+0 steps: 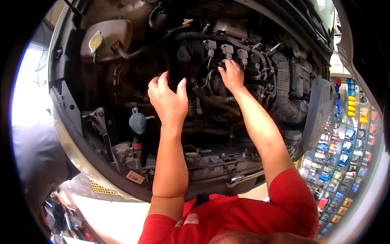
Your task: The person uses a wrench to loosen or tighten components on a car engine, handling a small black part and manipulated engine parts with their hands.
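while the left hand (168, 99) hovers spread, the right hand's (232, 75) grip pinches an upright ignition coil (226, 52).

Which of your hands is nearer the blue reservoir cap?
Left. The left hand hovers spread just up and right of the blue reservoir cap; the right hand reaches the engine connectors, much farther right.

free: dark gap (134, 77) | blocked: hoses (284, 93), ignition coils (227, 51)

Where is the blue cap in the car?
In the head view, the blue cap sits low on the engine bay's left side, just left of the left hand and below the pale tank.
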`<move>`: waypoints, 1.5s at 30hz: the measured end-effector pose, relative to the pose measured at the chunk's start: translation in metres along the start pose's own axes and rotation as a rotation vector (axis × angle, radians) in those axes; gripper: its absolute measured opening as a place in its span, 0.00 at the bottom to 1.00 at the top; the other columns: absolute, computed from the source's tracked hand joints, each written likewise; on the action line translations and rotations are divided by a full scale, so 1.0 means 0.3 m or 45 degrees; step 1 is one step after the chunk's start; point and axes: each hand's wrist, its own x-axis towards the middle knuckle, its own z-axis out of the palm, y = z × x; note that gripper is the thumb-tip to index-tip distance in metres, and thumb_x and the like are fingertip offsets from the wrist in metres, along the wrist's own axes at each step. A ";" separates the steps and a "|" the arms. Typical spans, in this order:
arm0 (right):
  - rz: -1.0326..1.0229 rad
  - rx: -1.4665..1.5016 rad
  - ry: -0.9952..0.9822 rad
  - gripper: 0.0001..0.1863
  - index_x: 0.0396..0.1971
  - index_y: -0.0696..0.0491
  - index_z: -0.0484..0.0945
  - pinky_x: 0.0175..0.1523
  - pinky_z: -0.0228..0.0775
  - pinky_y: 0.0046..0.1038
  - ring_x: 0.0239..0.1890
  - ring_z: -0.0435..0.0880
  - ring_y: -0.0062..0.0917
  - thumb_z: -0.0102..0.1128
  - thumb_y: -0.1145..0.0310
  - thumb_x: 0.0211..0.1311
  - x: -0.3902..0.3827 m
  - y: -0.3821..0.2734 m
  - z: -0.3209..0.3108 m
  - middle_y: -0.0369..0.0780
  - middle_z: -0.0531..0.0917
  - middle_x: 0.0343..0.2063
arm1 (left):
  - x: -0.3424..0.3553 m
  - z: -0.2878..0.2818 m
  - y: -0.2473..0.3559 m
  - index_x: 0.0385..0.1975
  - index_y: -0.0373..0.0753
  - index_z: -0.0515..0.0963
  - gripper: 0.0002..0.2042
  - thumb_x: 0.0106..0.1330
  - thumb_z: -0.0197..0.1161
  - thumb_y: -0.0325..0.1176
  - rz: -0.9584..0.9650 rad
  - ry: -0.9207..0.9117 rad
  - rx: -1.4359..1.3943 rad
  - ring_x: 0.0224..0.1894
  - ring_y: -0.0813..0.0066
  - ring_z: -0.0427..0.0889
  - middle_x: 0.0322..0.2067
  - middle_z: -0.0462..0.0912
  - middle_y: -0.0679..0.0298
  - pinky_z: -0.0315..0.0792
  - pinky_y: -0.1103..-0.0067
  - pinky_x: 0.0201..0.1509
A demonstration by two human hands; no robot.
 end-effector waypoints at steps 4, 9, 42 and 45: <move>-0.017 -0.065 -0.002 0.15 0.43 0.52 0.77 0.50 0.75 0.40 0.47 0.80 0.42 0.68 0.65 0.57 0.007 -0.001 0.018 0.42 0.81 0.41 | 0.001 -0.011 0.015 0.54 0.32 0.77 0.25 0.60 0.72 0.40 -0.016 -0.036 -0.025 0.57 0.49 0.74 0.53 0.75 0.48 0.69 0.64 0.62; -0.039 -0.130 -0.012 0.15 0.44 0.52 0.77 0.51 0.75 0.40 0.46 0.80 0.42 0.67 0.65 0.58 0.028 -0.015 0.032 0.43 0.81 0.41 | 0.001 -0.017 0.023 0.54 0.32 0.77 0.25 0.60 0.73 0.40 -0.033 -0.057 -0.059 0.57 0.49 0.74 0.54 0.74 0.47 0.69 0.64 0.62; 0.291 -0.181 -0.125 0.15 0.46 0.54 0.73 0.47 0.77 0.46 0.42 0.84 0.49 0.64 0.65 0.62 0.018 -0.068 0.058 0.52 0.83 0.39 | -0.011 -0.017 0.022 0.54 0.34 0.77 0.26 0.58 0.74 0.39 -0.078 -0.125 -0.096 0.58 0.49 0.73 0.54 0.74 0.47 0.69 0.63 0.63; 0.287 -0.218 -0.126 0.16 0.43 0.55 0.74 0.45 0.77 0.46 0.41 0.84 0.50 0.65 0.62 0.62 0.028 -0.061 0.057 0.51 0.84 0.37 | -0.009 -0.020 0.028 0.54 0.34 0.78 0.26 0.58 0.74 0.39 -0.084 -0.129 -0.112 0.58 0.48 0.73 0.54 0.74 0.47 0.68 0.63 0.63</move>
